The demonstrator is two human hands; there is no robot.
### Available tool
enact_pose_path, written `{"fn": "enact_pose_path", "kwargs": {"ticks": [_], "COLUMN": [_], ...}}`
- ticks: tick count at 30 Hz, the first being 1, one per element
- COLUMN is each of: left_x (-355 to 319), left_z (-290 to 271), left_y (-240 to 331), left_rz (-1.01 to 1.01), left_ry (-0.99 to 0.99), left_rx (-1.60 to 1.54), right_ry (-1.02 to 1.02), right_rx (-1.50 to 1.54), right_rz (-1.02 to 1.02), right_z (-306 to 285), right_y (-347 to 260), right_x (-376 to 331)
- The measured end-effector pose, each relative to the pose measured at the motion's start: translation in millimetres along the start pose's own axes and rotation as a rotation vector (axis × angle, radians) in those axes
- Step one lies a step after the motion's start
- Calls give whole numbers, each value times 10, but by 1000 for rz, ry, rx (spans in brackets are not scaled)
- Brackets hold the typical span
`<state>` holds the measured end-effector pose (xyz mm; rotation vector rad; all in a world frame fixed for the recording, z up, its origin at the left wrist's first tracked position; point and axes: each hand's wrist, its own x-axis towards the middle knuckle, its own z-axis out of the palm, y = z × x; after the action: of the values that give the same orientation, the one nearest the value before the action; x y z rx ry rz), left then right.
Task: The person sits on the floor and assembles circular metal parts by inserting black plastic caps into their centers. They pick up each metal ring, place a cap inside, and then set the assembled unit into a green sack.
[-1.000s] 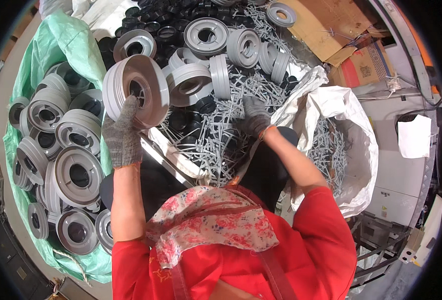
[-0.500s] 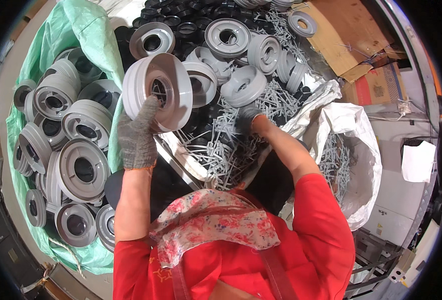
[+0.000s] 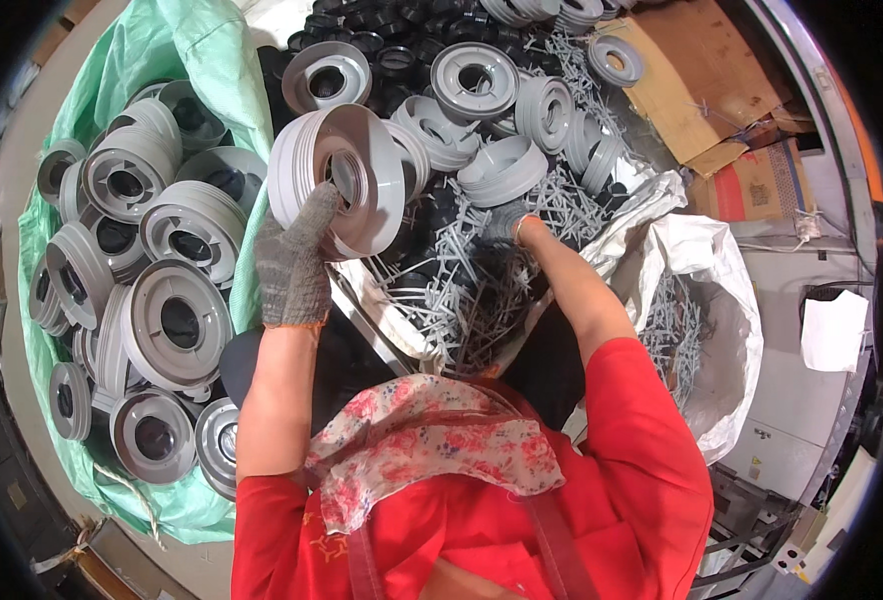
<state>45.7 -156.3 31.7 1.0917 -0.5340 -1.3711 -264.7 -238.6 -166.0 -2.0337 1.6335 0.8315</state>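
Since the frame from a second ago, a pale grey, cup-shaped plastic ring that stood on its edge has tipped over, its wide opening now turned upward, and the right hand has shifted a little leftward within the tangled heap of thin grey plastic sticks, the landmark for everything here. The left hand, in a grey knitted glove, holds a large pale grey plastic ring with a ribbed outer wall to the left of the heap, raised on its side, with the thumb hooked inside and the other fingers hidden behind. The right hand, gloved in darker grey, reaches down into the heap just beside the tipped ring; its fingers are buried, so whether they are spread, drawn together or gripping something cannot be told. Well left of the heap, a pale green woven sack is crowded with similar grey plastic rings. Beyond the heap lie small round black plastic caps. To the heap's right, a white woven sack stands open with more thin grey sticks inside
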Motion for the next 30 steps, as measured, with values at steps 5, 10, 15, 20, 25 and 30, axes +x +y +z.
{"fn": "enact_pose_path", "kwargs": {"ticks": [5, 10, 15, 20, 25, 30], "left_x": [128, 112, 140, 138, 101, 166], "left_z": [-187, -111, -190, -114, -70, -133], "left_y": [-98, -62, -77, -68, -52, -121], "left_rz": [26, -7, 4, -20, -27, -57], "left_ry": [30, -3, 27, 26, 35, 43], "left_rx": [-8, -32, -58, -77, -99, -67], "right_ry": [245, 575, 170, 160, 372, 467], "right_rx": [333, 369, 1314, 1578, 1725, 1969], "right_rz": [-276, -444, -374, -637, -291, -304], "right_z": [-234, -516, -1098, -980, -1007, -804], "right_y": [101, 508, 480, 940, 780, 1134], "right_x": [-190, -492, -1329, -1450, -1920, -2387]}}
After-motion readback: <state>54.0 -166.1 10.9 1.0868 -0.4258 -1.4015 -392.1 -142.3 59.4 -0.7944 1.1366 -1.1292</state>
